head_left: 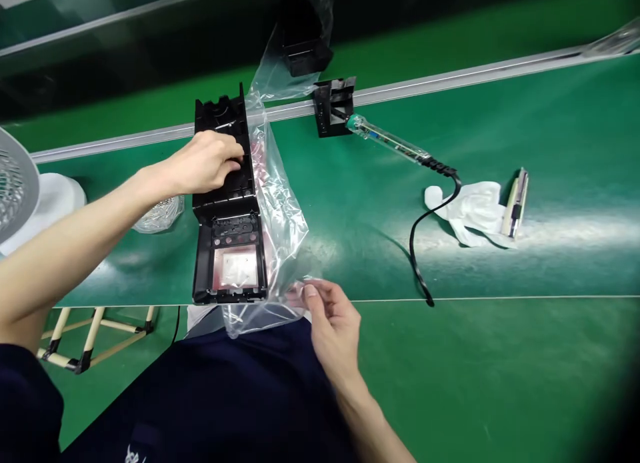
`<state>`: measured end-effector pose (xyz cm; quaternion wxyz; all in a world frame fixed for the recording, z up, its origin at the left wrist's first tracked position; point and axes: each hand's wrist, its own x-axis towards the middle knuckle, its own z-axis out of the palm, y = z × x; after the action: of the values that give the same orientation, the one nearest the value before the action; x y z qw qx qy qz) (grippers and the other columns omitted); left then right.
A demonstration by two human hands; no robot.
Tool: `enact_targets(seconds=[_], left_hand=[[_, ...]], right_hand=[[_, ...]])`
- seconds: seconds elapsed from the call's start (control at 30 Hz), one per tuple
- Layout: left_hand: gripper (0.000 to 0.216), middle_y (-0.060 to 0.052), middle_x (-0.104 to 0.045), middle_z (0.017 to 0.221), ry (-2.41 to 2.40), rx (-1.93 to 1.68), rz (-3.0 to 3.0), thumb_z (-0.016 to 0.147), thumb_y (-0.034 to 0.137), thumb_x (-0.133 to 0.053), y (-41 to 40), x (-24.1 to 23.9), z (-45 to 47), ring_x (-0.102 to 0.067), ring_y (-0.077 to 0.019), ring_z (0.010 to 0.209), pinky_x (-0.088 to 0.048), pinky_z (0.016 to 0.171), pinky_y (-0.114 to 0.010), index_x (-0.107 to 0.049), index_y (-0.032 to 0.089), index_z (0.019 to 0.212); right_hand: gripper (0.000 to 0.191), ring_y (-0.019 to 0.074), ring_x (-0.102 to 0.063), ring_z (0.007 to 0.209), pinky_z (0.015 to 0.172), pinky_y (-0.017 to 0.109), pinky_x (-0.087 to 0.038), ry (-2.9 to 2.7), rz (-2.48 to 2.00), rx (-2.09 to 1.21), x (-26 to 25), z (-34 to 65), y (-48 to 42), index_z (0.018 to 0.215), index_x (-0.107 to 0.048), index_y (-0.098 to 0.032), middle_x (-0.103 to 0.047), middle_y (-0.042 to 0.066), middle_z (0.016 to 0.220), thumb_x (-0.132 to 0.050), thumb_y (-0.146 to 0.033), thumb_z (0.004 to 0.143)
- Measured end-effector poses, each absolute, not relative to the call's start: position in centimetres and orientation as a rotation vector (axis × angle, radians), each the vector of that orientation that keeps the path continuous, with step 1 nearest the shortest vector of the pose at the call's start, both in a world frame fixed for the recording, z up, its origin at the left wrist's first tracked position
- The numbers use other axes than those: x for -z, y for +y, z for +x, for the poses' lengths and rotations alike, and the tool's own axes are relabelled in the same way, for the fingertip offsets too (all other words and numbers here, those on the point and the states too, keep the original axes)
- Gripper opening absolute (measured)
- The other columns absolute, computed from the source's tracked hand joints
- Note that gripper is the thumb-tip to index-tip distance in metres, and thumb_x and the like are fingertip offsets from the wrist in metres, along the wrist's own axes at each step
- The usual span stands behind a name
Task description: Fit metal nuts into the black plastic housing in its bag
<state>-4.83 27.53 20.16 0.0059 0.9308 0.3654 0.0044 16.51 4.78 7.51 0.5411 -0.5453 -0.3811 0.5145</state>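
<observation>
A long black plastic housing (227, 250) lies on the green bench surface (500, 270), partly beside and over a clear plastic bag (280, 210). My left hand (207, 163) grips the housing's upper half, fingers curled over its right side. My right hand (333, 323) pinches the bag's lower edge at the front edge of the bench. A square white-pink window shows in the housing's lower half.
A smaller black plastic part (334, 106) stands by the metal rail, with a soldering iron (395, 143) and its black cable leading from it. A white glove (473, 210) and a utility knife (516, 203) lie at right. A white fan (17, 193) stands far left. Another bagged black part (303, 40) sits beyond the rail.
</observation>
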Motion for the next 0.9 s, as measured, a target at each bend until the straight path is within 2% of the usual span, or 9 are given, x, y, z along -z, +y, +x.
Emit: enact_targets(seconds=[0.13,0.33,0.43,0.5,0.57,0.63,0.67,0.77,0.9], left_hand=[[0.028,-0.01,-0.06,0.086,1.143,0.207,2.945,0.09,0.022,-0.037,27.2,-21.1,-3.6,-0.057,-0.0204,0.078,-0.044,0.07,-0.032,-0.062,0.008,0.087],[0.028,-0.012,-0.059,0.085,1.191,0.393,2.934,0.091,0.019,-0.036,26.6,-18.6,-3.2,-0.058,-0.0222,0.078,-0.043,0.067,-0.032,-0.062,0.008,0.087],[0.029,-0.012,-0.058,0.084,1.177,0.371,2.964,0.091,0.018,-0.035,26.3,-17.5,-3.4,-0.058,-0.0217,0.078,-0.044,0.068,-0.031,-0.062,0.008,0.087],[0.029,-0.012,-0.059,0.085,1.203,0.379,2.973,0.091,0.016,-0.035,25.7,-17.1,-3.4,-0.057,-0.0223,0.079,-0.045,0.069,-0.032,-0.063,0.007,0.088],[0.03,-0.013,-0.059,0.087,1.277,0.38,2.998,0.09,0.013,-0.034,25.0,-16.6,-3.3,-0.057,-0.0233,0.081,-0.046,0.069,-0.033,-0.063,0.007,0.088],[0.03,-0.013,-0.059,0.087,1.367,0.34,3.036,0.089,0.01,-0.033,24.2,-16.1,-3.2,-0.057,-0.0236,0.081,-0.046,0.069,-0.033,-0.063,0.007,0.088],[0.031,-0.012,-0.059,0.086,1.401,0.302,3.053,0.089,0.01,-0.033,24.0,-15.9,-3.2,-0.057,-0.0235,0.081,-0.047,0.069,-0.033,-0.063,0.007,0.088],[0.03,-0.011,-0.06,0.086,1.433,0.131,3.041,0.092,0.013,-0.035,23.6,-15.0,-3.5,-0.057,-0.0223,0.08,-0.048,0.071,-0.033,-0.065,0.007,0.091],[0.031,-0.012,-0.06,0.088,1.352,-0.121,3.011,0.094,0.017,-0.036,24.3,-14.0,-4.1,-0.057,-0.0226,0.082,-0.051,0.076,-0.035,-0.065,0.006,0.096]], right_hand=[[0.038,0.0168,-0.062,0.078,0.074,0.024,-0.057,-0.909,-1.185,-1.374,-6.7,13.5,3.3,0.102,-0.052,-0.01,-0.058,0.012,0.098,-0.053,-0.047,0.102],[0.039,0.0182,-0.061,0.071,0.07,0.025,-0.055,-1.068,-1.174,-1.481,-6.1,12.3,2.2,0.091,-0.055,-0.01,-0.059,0.009,0.083,-0.051,-0.047,0.104],[0.035,0.0179,-0.061,0.073,0.07,0.026,-0.055,-1.144,-1.202,-1.464,-6.0,12.9,2.1,0.104,-0.055,-0.01,-0.059,0.009,0.087,-0.048,-0.044,0.105],[0.029,0.0169,-0.061,0.077,0.07,0.025,-0.053,-1.307,-1.296,-1.2,-6.2,13.7,2.3,0.118,-0.05,-0.011,-0.059,0.007,0.091,-0.045,-0.037,0.108],[0.027,0.0173,-0.059,0.082,0.073,0.026,-0.051,-1.499,-1.397,-0.73,-6.6,14.8,2.8,0.127,-0.046,-0.01,-0.057,0.008,0.095,-0.043,-0.029,0.108],[0.025,0.0201,-0.057,0.09,0.077,0.03,-0.05,-1.606,-1.397,-0.313,-7.4,15.7,3.5,0.126,-0.046,-0.007,-0.055,0.012,0.1,-0.046,-0.023,0.106],[0.025,0.0222,-0.055,0.096,0.08,0.032,-0.05,-1.631,-1.369,-0.204,-7.8,16.0,4.0,0.125,-0.047,-0.006,-0.053,0.014,0.103,-0.046,-0.021,0.105],[0.026,0.029,-0.049,0.112,0.092,0.042,-0.048,-1.719,-1.213,-0.149,-8.9,15.6,5.6,0.124,-0.047,-0.003,-0.048,0.02,0.116,-0.046,-0.019,0.103],[0.029,0.0354,-0.034,0.129,0.105,0.056,-0.036,-2.018,-1.072,-0.241,-9.1,12.5,6.9,0.126,-0.044,-0.005,-0.036,0.02,0.135,-0.035,-0.027,0.108]])
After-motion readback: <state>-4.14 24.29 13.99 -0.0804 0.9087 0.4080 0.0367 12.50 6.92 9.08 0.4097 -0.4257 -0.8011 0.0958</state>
